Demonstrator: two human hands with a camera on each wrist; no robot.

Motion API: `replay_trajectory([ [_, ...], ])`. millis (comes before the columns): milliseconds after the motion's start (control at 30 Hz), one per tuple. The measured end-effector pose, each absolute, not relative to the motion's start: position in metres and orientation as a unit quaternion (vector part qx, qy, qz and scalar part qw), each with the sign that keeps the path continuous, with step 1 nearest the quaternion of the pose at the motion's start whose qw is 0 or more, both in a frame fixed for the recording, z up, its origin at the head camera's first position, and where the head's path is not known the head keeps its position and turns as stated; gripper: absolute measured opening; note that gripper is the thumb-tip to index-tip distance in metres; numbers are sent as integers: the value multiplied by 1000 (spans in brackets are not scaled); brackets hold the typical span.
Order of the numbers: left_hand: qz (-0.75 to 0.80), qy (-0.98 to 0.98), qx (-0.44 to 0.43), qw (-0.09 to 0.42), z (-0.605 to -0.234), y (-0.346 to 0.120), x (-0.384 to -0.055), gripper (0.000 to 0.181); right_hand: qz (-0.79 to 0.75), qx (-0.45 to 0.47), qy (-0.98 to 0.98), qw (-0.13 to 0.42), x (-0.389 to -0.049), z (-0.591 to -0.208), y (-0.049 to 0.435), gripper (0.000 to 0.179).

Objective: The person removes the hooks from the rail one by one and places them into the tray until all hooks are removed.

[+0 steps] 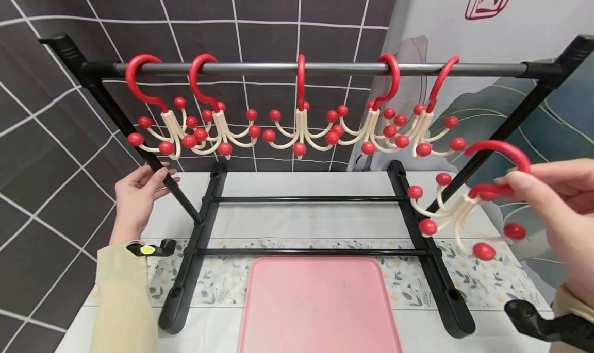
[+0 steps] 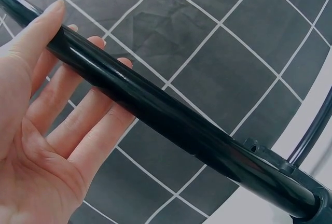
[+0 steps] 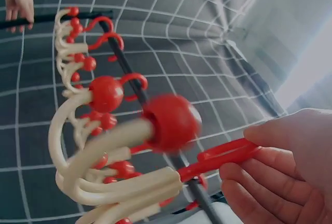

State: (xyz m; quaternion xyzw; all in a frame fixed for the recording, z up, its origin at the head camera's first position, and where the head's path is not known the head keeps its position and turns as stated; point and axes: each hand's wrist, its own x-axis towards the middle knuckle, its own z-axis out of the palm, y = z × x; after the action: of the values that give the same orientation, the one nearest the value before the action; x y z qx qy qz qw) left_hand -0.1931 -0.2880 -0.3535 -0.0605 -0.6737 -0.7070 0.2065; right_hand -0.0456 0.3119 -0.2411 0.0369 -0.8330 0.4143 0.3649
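Observation:
My right hand (image 1: pixel 563 208) pinches the red hook of a multi-prong hanger (image 1: pixel 459 208) with cream arms tipped by red balls. This hanger is off the bar, tilted, beside the rack's right post; in the right wrist view its cream prongs (image 3: pixel 124 187) fill the front. Several matching hangers hang in a row from the metal bar (image 1: pixel 260 69) of a black rack, among them one (image 1: pixel 301 121) near the middle. My left hand (image 1: pixel 139 196) holds the rack's left post (image 2: pixel 155 110), thumb on the near side and fingers behind.
A pink tray (image 1: pixel 320 301) lies in front of the rack on a white and floral cloth (image 1: pixel 223 281). The rack's feet (image 1: pixel 183 291) stand on this cloth. Dark tiled covering (image 1: pixel 264 2) rises behind, with a patterned curtain (image 1: pixel 445 13) at the right.

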Motion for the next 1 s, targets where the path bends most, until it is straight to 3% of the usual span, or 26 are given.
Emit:
replay_trajectory([
  [167, -711, -669, -61, 207, -353, -288, -191, 28, 408, 6, -861, 305, -39, -251, 293, 23],
  [533, -706, -675, -49, 209, -351, -287, -195, 32, 457, 137, -851, 219, -51, -290, 255, 26],
  [700, -707, -675, -46, 208, -353, -288, -195, 29, 534, 195, -813, 121, -62, -323, 229, 19],
  [900, -703, -680, -39, 203, -353, -290, -196, 28, 594, 199, -780, -10, -74, -363, 192, 7],
  [1000, -702, -683, -36, 199, -353, -290, -196, 29, 603, 201, -771, -44, -78, -379, 174, 8],
])
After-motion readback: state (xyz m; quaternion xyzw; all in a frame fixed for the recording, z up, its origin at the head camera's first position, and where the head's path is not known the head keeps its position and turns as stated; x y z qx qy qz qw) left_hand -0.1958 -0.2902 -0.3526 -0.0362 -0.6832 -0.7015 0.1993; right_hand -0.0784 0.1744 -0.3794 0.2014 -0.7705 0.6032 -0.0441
